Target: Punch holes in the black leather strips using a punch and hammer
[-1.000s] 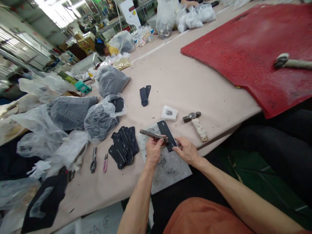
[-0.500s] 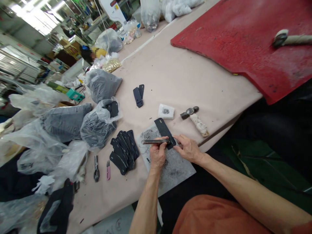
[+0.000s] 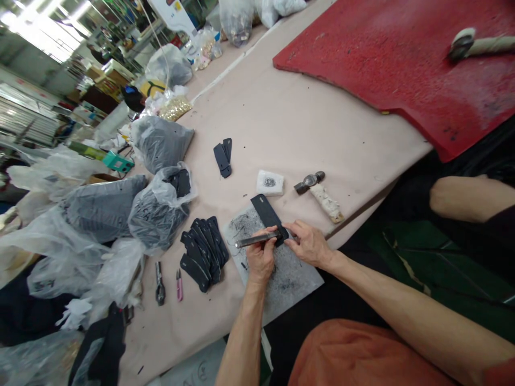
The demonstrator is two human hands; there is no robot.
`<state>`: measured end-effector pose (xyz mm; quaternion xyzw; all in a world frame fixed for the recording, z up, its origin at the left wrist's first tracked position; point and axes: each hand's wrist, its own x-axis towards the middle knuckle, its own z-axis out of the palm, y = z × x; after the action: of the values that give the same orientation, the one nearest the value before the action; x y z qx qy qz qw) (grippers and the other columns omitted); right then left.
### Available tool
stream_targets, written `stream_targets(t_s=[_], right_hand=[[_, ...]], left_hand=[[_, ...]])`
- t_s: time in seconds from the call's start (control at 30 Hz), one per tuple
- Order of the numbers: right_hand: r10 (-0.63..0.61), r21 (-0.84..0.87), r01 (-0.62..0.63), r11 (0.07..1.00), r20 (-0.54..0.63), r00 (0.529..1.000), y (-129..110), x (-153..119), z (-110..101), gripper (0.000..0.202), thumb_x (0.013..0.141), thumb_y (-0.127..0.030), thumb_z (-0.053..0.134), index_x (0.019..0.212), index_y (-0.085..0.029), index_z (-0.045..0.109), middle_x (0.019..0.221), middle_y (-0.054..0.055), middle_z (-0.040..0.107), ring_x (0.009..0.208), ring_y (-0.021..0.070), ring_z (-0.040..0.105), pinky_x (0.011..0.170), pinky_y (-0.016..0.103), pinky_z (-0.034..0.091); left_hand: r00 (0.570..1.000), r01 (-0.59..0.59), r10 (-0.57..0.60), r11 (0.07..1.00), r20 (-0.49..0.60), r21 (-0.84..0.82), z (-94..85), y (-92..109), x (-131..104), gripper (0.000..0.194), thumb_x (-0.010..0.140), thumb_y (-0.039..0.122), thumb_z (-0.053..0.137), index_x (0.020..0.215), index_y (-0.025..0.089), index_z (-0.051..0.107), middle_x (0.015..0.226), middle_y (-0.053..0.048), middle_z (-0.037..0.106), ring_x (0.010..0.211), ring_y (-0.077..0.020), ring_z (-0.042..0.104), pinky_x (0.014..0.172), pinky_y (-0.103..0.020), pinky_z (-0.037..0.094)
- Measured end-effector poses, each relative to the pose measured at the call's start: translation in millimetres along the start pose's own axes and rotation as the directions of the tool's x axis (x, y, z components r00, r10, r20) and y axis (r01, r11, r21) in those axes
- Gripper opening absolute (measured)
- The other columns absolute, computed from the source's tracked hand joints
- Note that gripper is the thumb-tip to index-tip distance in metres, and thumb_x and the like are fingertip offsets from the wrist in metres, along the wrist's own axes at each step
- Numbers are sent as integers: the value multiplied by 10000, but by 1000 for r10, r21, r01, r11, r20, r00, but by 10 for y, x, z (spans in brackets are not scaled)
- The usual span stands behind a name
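My left hand (image 3: 261,258) is closed round a metal rod-like tool (image 3: 253,239), one end of which lies over the lower part of a dark strip (image 3: 263,210). The fingers of my right hand (image 3: 311,245) pinch the right edge of that strip's lower end. Under both is a grey, scratched board (image 3: 295,287) strewn with dark bits. A white block (image 3: 270,183) with a dark scribble-like patch sits just above the board, and a hammer (image 3: 322,198) with a wrapped handle lies to its right.
Left of the board are a fanned pile of dark strips (image 3: 203,249), pink snips (image 3: 179,285) and a metal tool (image 3: 160,284). Plastic bags (image 3: 159,209) crowd the left side. A red sheet (image 3: 362,59) holds another hammer (image 3: 462,44). A person's arm (image 3: 466,198) shows at right.
The camera view has shifted slightly. The tool in my left hand is tilted more, its free end lower. Another person's arm has come into view at the right.
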<state>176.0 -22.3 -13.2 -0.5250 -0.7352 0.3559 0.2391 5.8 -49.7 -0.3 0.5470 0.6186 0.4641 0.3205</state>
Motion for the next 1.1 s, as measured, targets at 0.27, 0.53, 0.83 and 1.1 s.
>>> stream_targets(t_s=[0.27, 0.53, 0.83, 1.1], right_hand=[[-4, -4, 4, 1000, 10, 1000, -14, -10, -27, 423, 857, -274, 607, 1276, -223, 605, 966, 53, 629, 741, 161, 574, 692, 272, 423], [10, -29, -10, 1000, 10, 1000, -19, -15, 4, 432, 863, -280, 589, 1292, -229, 593, 1005, 66, 635, 766, 180, 588, 693, 279, 429], [21, -31, -21, 999, 4, 1000, -20, -25, 14, 440, 869, -282, 588, 1306, -228, 589, 1015, 68, 640, 807, 191, 605, 722, 285, 448], [44, -71, -41, 997, 39, 998, -57, -33, -10, 465, 878, -295, 584, 1338, -230, 562, 1058, 78, 635, 889, 214, 620, 767, 298, 459]], left_hand=[[999, -53, 52, 983, 8, 177, 47, 11, -14, 145, 883, 318, 599, 948, 202, 657, 1046, -88, 729, 1001, -222, 677, 948, -416, 522], [998, -60, 57, 976, 24, 208, 123, -4, -7, 174, 892, 284, 567, 1003, 200, 673, 1022, -76, 725, 991, -217, 674, 949, -388, 517], [999, -45, 42, 971, 16, 234, 171, -42, -30, 205, 907, 277, 531, 1035, 195, 668, 1065, -79, 720, 1028, -217, 665, 957, -383, 516], [997, -77, 81, 947, 1, 312, 180, 10, -20, 203, 908, 261, 540, 1038, 198, 683, 1028, -75, 742, 978, -213, 690, 917, -367, 535]])
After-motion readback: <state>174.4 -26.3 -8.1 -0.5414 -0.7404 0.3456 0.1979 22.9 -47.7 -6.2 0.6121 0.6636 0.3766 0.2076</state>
